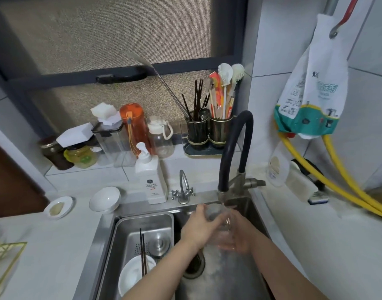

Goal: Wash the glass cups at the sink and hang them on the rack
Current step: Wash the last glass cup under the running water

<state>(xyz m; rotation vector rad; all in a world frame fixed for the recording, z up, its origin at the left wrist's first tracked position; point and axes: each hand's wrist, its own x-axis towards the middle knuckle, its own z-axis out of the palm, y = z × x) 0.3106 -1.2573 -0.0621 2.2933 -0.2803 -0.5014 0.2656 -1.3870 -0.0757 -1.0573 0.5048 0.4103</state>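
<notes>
Head view, sink area.

Item in hand: one glass cup (223, 226), held over the sink (246, 276) just under the faucet (231, 152) spout, tilted with its mouth toward the spout. Water seems to run into it, though blur makes that hard to confirm.

Left hand (199, 228): fingers curled together around the cup's upper wall near the rim. Right hand (240, 237): cupped under and behind the base, fingers seen through the glass, closed against it.

Progress, as judged: rinsing stage of a cup. No cup is on the rack (6, 254), of which only a gold wire corner shows at the left edge; whether any hangs out of frame I cannot tell. Hanging is left to do. No other glass cups are clearly in sight.

Sink tray (142, 224), left compartment: white bowl (133, 276) with dark chopsticks (143, 252) lying across it, metal strainer plug behind.

Counter: white pump bottle (152, 180) with a round dark emblem and small print, unreadable. Orange bottle (133, 126), clear bottle, jars, utensil holders behind.

Wall, right: hanging white bag (313, 87), large teal characters and small pictograms, too blurred to read. Yellow hoses (341, 182) below it.
</notes>
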